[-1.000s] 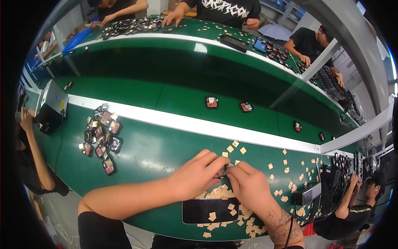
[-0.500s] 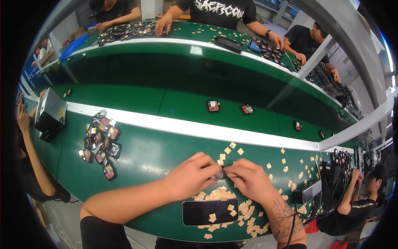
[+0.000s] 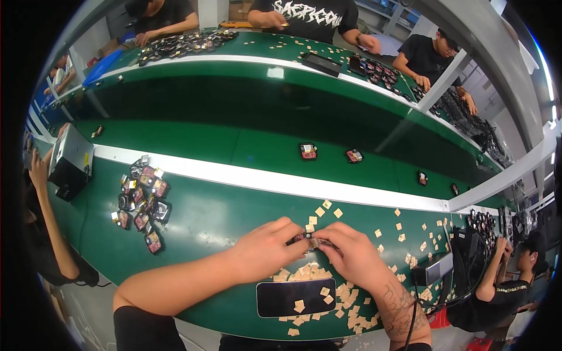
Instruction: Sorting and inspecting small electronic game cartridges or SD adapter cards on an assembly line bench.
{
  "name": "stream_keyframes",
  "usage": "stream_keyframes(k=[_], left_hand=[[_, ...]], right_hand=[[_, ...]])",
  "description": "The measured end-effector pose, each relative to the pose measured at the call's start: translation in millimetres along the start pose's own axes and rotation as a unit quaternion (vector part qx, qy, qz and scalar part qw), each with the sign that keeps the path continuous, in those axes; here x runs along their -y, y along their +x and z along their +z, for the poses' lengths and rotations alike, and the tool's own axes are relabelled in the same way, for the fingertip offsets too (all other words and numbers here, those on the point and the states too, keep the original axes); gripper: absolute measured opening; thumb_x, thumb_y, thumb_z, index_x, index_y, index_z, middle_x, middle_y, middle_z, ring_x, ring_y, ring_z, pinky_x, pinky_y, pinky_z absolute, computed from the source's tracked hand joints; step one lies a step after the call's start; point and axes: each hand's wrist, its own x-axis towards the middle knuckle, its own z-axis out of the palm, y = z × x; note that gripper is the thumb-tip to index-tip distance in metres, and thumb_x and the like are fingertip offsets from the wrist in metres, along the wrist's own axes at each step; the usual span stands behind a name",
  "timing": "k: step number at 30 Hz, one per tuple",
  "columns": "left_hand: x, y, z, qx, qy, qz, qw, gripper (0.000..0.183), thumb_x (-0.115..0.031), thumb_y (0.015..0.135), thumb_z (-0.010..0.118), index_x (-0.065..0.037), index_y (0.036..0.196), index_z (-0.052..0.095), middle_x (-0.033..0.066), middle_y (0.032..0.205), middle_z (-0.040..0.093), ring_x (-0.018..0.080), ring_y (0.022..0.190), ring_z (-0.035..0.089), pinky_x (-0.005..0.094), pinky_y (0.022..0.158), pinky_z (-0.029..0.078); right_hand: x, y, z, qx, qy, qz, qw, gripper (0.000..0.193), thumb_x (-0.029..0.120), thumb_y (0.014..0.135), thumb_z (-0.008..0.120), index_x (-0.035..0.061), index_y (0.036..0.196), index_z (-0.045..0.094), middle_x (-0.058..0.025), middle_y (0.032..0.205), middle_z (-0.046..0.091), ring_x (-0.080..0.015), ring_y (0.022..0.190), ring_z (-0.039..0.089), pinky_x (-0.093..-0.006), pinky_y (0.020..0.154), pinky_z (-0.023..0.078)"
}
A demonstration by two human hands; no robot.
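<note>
Between my hands, above the green table, is a small black electronic module [image 3: 300,238] with a red part showing. My left hand [image 3: 268,247] is closed around it, its fingers covering most of it. At the module's right edge my right hand [image 3: 346,250] pinches a small tan-and-silver piece [image 3: 315,242]; whether the piece is joined to the module is hidden. Just below my hands lies a dark phone-like slab [image 3: 281,299] with a few tan squares on it. Loose tan squares [image 3: 357,319] are heaped around that slab and scattered to the right.
A pile of similar modules [image 3: 140,199] lies at left, near a grey box [image 3: 71,161]. Beyond the white rail [image 3: 234,175], a green belt [image 3: 257,146] carries several modules. A black device [image 3: 433,268] with cables stands at right. Co-workers sit across and at both sides.
My fingers have shifted on the module, and the tan-and-silver piece now shows at its right edge. Modules on the belt moved slightly right. The co-worker opposite drew both hands back.
</note>
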Motion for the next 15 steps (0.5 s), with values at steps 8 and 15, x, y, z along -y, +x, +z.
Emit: stream_keyframes(k=[8,15], left_hand=[[-2.2,1.5,-0.6,-0.001,-0.024,-0.029,0.999,0.03,-0.018,0.09,0.081,-0.008,0.114,0.066,0.0063,0.11,0.065,0.0287,0.108,0.063,0.0406,0.09,0.058],[-4.8,1.7,-1.1,0.001,-0.03,-0.042,0.999,0.032,-0.018,0.09,0.081,-0.008,0.115,0.063,0.008,0.11,0.064,0.0303,0.107,0.063,0.0409,0.091,0.058]], right_hand=[[4.1,-1.5,14.1,-0.034,-0.031,0.014,0.999,0.025,0.005,0.094,0.074,0.0057,0.118,0.07,-0.0097,0.105,0.069,-0.0386,0.082,0.072,-0.0464,0.069,0.06],[4.7,-3.9,14.4,-0.032,-0.03,0.024,0.999,0.025,0.005,0.094,0.074,0.0058,0.118,0.07,-0.0103,0.105,0.069,-0.0392,0.082,0.072,-0.0472,0.069,0.06]])
